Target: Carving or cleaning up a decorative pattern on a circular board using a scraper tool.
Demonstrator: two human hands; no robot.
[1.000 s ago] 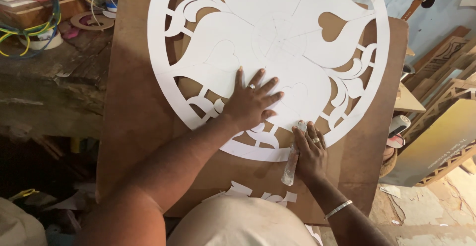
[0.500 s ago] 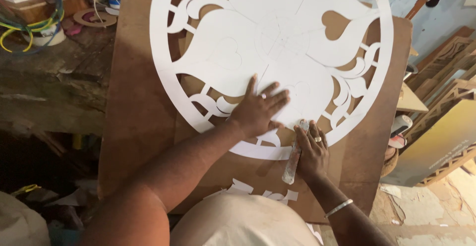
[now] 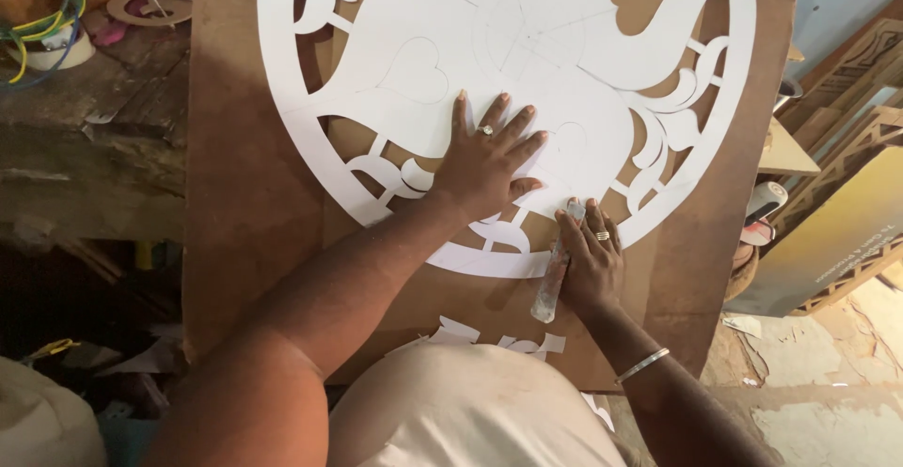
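Looking down: a big round white paper cutout (image 3: 527,72) lies flat on a brown board (image 3: 235,194), hearts and curly bands cut through so the brown shows in the gaps.
Cut off: the top of the paper circle runs out of frame, so only about the lower 2 thirds shows.
Left hand: the left hand (image 3: 484,161) is pressed flat on the paper near its lower middle, fingers (image 3: 513,128) spread wide, a ring on 1 of them, holding nothing, just pinning the sheet.
Right hand: the right hand (image 3: 588,260) sits just right of and below the left one, at the lower rim of the circle, fingers curled narrow around a slim cutting tool (image 3: 550,284).
Hard to tell: the tool's tip is tucked under the fingertips, so I can't see a blade or exactly where it meets the paper. Handle end pokes out toward the body.
Wrist: thin silver bangle (image 3: 641,365) on the right wrist.
Scraps: a few white paper offcuts (image 3: 499,340) lie on the board's near edge, partly hidden by the person's light shirt (image 3: 470,411).
In the way: the left forearm crosses the board's lower left and covers part of the rim there.
Around: coloured wires (image 3: 38,15) on a dark wooden bench at top left, stacked carved wooden frames (image 3: 847,110) leaning at the right, pale dusty floor at bottom right.
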